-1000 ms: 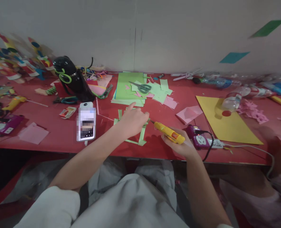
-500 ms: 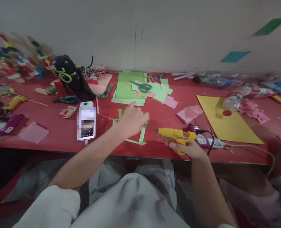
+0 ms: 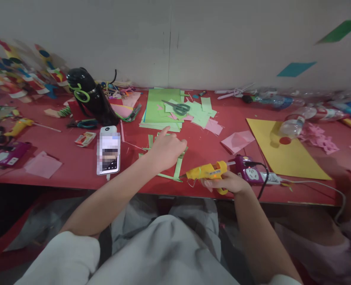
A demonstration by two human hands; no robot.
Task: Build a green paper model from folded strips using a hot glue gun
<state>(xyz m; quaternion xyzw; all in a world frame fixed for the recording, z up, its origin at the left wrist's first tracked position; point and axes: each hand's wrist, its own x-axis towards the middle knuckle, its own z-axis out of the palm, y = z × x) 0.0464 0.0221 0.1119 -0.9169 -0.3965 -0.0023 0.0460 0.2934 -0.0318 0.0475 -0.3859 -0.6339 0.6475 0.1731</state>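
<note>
My left hand (image 3: 166, 149) rests curled on a frame of green paper strips (image 3: 177, 169) on the red table (image 3: 74, 162), its index finger pointing away and its other fingers pinching a strip. My right hand (image 3: 227, 184) grips a yellow hot glue gun (image 3: 206, 171) near the table's front edge. The gun lies almost level, its nozzle pointing left at the frame's lower right corner. A black cord runs from the gun to a purple power strip (image 3: 251, 173) just right of it.
A phone (image 3: 108, 152) lies left of the frame. Green paper sheets (image 3: 160, 107) with scissors (image 3: 177, 107) lie behind it, a yellow sheet (image 3: 282, 150) and a plastic bottle (image 3: 291, 126) to the right. A black bag (image 3: 90, 97) and another glue gun (image 3: 18, 127) sit left.
My right hand drew the glue gun back from the strip frame towards the table's front edge and levelled it, nozzle now pointing left. My left hand stayed on the strips.
</note>
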